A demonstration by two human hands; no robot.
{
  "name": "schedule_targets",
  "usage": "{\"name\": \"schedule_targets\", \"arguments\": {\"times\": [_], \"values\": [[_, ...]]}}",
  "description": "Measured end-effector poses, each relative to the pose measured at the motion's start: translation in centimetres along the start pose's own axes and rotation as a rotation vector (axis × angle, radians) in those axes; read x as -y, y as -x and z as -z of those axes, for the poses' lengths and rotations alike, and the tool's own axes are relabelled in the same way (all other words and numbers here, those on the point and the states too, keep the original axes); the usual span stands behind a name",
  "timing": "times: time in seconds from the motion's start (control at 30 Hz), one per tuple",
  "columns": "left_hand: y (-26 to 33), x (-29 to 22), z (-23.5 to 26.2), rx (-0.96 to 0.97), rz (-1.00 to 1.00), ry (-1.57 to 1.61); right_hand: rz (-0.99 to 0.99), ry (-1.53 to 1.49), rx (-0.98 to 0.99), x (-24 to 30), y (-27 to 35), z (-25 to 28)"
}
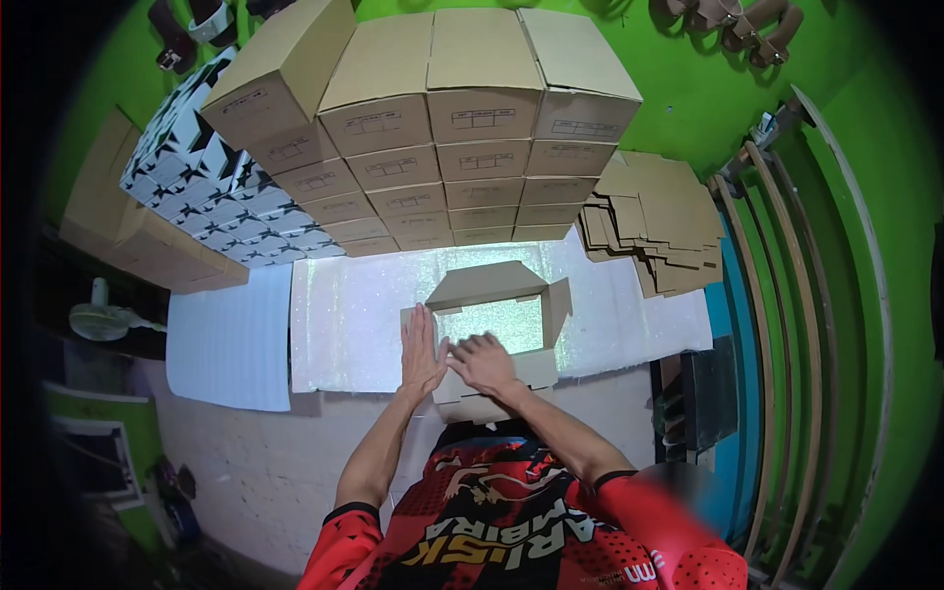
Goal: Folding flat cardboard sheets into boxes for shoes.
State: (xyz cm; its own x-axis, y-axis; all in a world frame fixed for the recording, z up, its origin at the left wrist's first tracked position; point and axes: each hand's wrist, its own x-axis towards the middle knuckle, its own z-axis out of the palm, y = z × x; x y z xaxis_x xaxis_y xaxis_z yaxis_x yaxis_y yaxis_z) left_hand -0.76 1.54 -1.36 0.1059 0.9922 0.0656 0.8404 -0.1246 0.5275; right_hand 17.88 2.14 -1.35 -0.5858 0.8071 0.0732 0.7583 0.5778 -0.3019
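Hands (457, 359) on open box (492, 329), stacked cartons (442, 147) beyond.

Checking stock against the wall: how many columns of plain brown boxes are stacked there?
4 columns of brown boxes side by side against the green wall, behind the open box under both hands; more may be hidden behind them.

Bright, even overhead light — soft shadows, glittery glare mid-frame, fisheye bending and dark vignette at edges.

An open box (497, 329) is placed at frame centre; stacked boxes (442, 147) are seen above it, flattened cartons (654, 226) at upper right.
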Motion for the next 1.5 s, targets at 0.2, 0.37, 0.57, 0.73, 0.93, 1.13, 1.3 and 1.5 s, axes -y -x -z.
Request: {"name": "schedule_targets", "arguments": {"times": [0.2, 0.37, 0.57, 0.73, 0.93, 1.13, 1.3, 1.5], "values": [[0.8, 1.4, -0.1, 0.015, 0.072, -0.074, 0.007, 0.064, 0.063, -4.4, 3.2, 3.7], [0.4, 1.0, -0.4, -0.012, 0.069, -0.095, 0.117, 0.001, 0.112, -6.6, 7.2, 6.7], [0.2, 1.1, -0.1, 0.004, 0.073, -0.025, 0.249, 0.048, 0.055, -4.9, 8.4, 5.1], [-0.7, 1.8, 0.5, 0.176, 0.236, 0.334, 0.245, 0.124, 0.086, -5.2, 8.2, 5.3], [-1.0, 3.9, 0.6, 0.173, 0.302, 0.742, 0.264, 0.244, 0.096, -6.1, 6.7, 7.0], [-0.7, 6.2, -0.5, 0.176, 0.313, 0.943, 0.080, 0.187, 0.144, -4.4, 2.1, 9.1], [-0.8, 4.3, -0.8, 0.051, 0.363, 0.731, -0.003, 0.084, -0.155, -4.8, 1.4, 5.9], [0.1, -1.3, -2.2, -0.180, 0.349, 0.151, -0.134, 0.042, -0.151, -4.1, 1.9, 3.2]]}}
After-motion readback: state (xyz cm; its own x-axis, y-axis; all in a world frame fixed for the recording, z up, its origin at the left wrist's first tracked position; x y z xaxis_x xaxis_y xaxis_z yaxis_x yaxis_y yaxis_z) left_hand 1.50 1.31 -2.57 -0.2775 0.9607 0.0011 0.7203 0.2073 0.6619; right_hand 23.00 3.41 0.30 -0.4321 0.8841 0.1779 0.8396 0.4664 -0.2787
